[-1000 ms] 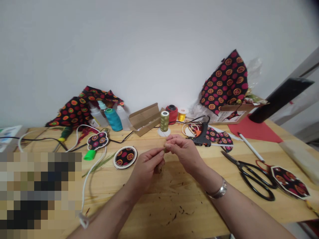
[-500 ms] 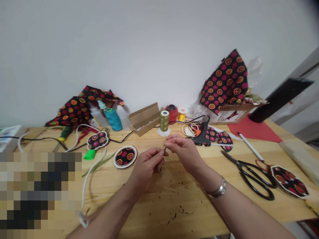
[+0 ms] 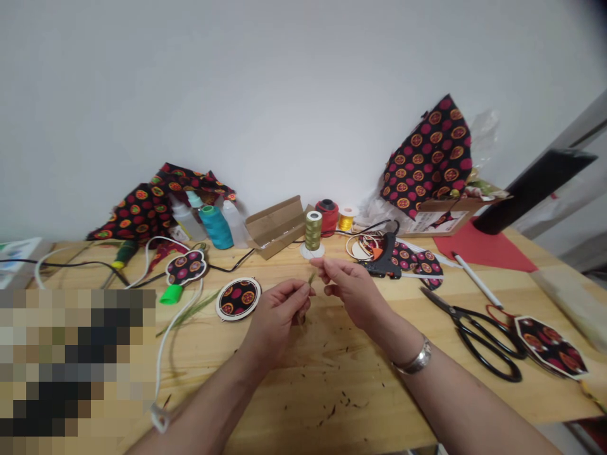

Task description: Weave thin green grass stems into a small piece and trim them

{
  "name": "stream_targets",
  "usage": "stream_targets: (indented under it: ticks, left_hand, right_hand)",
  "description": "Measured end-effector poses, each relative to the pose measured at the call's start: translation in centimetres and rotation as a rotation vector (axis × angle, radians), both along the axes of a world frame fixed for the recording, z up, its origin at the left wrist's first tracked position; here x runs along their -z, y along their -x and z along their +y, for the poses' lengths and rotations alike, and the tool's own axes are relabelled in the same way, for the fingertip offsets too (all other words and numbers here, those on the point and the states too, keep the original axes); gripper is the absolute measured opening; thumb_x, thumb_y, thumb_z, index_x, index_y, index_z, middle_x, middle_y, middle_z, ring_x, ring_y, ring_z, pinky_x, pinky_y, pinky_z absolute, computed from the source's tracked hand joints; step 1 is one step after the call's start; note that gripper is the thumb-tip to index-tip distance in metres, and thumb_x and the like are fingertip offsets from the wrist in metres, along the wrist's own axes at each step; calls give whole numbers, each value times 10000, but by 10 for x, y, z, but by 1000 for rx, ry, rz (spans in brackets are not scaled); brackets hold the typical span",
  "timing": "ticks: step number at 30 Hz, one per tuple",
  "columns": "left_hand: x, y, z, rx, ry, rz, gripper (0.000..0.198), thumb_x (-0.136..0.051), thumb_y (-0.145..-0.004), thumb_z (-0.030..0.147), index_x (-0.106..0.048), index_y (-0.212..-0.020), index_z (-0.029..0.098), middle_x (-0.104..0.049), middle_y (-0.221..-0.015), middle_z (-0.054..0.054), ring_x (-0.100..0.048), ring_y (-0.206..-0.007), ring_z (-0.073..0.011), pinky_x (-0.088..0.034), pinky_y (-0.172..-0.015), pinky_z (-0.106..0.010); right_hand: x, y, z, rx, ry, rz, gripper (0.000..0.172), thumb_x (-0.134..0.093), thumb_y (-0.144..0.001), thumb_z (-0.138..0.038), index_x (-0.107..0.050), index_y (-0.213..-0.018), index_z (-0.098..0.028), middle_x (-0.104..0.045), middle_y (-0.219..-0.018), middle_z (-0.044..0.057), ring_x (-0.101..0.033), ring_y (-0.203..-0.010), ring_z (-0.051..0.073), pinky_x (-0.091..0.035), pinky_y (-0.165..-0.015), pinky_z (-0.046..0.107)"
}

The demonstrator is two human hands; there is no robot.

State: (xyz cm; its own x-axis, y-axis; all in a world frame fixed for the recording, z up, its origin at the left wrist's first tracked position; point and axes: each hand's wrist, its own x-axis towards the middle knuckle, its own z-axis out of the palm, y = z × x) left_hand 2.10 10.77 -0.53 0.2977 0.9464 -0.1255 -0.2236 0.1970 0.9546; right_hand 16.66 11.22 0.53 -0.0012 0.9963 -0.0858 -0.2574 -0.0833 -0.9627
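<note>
Over the middle of the table, my left hand [image 3: 287, 306] is closed in a pinch on a small bundle of olive-green thread [image 3: 311, 279], whose tip sticks up past the fingertips. My right hand [image 3: 348, 284] is just to the right, its thumb and forefinger pinched together and its other fingers curled; whatever lies between them is too fine to make out. A spool of olive-green thread [image 3: 313, 231] stands right behind the hands. To the left of my left hand lies a round, white-rimmed piece with patterned cloth [image 3: 238, 299], beside a loose hank of green thread [image 3: 192, 311].
Black-handled scissors [image 3: 478, 332] and an octagonal cloth piece [image 3: 550, 346] lie on the right. Behind are a glue gun [image 3: 389, 256], a teal thread cone [image 3: 216, 227], an open cardboard box [image 3: 277, 227] and a white pen [image 3: 478, 280]. A white cord [image 3: 165, 354] runs down the left.
My right hand has moved slightly away from my left, opening a small gap between the fingertips. More of the green thread's tip shows above my left fingers.
</note>
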Motion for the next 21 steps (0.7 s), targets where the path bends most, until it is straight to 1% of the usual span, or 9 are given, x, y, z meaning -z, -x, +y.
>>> stream_targets:
  ticks: [3,5,7,9,11,14,16,18,21]
  left_hand:
    - [-1,0,1,-16,2,-9,127,-633,-764,262,-643,-707,149,-483,-523,51,-355,-453,-50,-242,-441,-182]
    - [-1,0,1,-21,1,-15,131,-631,-763,269,-638,-706,151,-474,-520,54,-354,-454,-53,-243,-441,-183]
    - [-1,0,0,-20,-2,-17,139,-631,-760,273,-632,-692,151,-467,-518,55,-352,-455,-55,-243,-442,-185]
    - [-1,0,0,-11,-5,-12,155,-635,-756,277,-624,-669,149,-465,-516,54,-345,-449,-56,-242,-440,-189]
    - [-1,-1,-1,0,-9,-1,159,-641,-753,281,-628,-668,146,-461,-514,53,-340,-448,-57,-241,-438,-192]
    - [-2,-1,-2,13,-19,21,159,-640,-756,294,-644,-702,145,-445,-509,55,-332,-452,-60,-231,-436,-193]
    - [-2,-1,-3,22,-32,40,169,-637,-758,299,-640,-691,144,-450,-512,52,-337,-455,-62,-236,-438,-195]
    - [-3,0,-3,40,-45,60,181,-630,-763,298,-632,-669,143,-465,-521,45,-351,-460,-66,-246,-444,-198]
    - [-4,0,-3,62,-72,86,179,-609,-778,304,-646,-701,146,-480,-549,39,-367,-473,-71,-254,-451,-202]
  right_hand:
    - [4,-2,1,-134,41,16,297,-674,-685,-435,-723,-784,-159,-484,-580,-34,-347,-511,71,-264,-517,242]
    - [6,-3,1,-210,48,20,248,-710,-656,-377,-725,-751,-149,-535,-603,-20,-364,-523,70,-265,-526,244]
    - [7,-2,1,-239,54,27,220,-722,-644,-320,-733,-791,-157,-591,-657,-5,-393,-549,74,-276,-541,242]
    - [7,-1,0,-233,64,28,231,-727,-634,-288,-735,-835,-174,-620,-679,-5,-408,-562,76,-284,-549,239]
    - [7,-1,0,-214,61,19,229,-733,-621,-278,-735,-824,-173,-627,-657,-9,-416,-557,78,-291,-551,238]
    - [7,1,-1,-194,36,7,179,-727,-612,-276,-723,-742,-154,-631,-636,-6,-432,-550,83,-317,-562,245]
    - [5,1,-1,-178,23,4,142,-723,-605,-275,-696,-661,-148,-621,-614,-12,-445,-552,88,-335,-575,251]
    - [3,2,-1,-166,8,-7,145,-720,-606,-277,-655,-591,-148,-598,-579,-23,-459,-557,94,-347,-586,255]
    - [-3,3,-3,-146,-22,-37,171,-703,-629,-268,-609,-545,-152,-571,-546,-34,-470,-559,99,-353,-593,255]
